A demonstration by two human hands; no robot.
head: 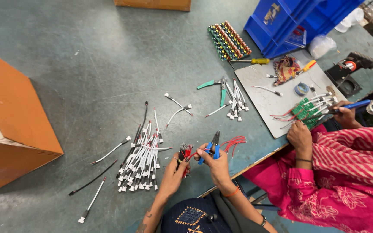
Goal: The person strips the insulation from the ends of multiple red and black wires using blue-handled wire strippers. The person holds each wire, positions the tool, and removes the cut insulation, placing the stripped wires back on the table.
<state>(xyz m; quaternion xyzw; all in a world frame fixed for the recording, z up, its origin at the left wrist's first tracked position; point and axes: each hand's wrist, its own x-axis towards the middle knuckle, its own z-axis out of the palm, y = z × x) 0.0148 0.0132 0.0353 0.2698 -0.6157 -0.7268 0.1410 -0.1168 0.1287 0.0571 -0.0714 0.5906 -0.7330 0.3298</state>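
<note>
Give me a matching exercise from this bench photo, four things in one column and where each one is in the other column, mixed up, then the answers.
Things:
1. blue-handled cutters
2. green-handled pliers
3. yellow screwdriver
4. red wire bundle

Places:
A. lying on the table beside the grey board
B. in the left hand
C. in the right hand
D. lying in front of the blue crate

Pairs: 1-C, 2-A, 3-D, 4-B
</note>
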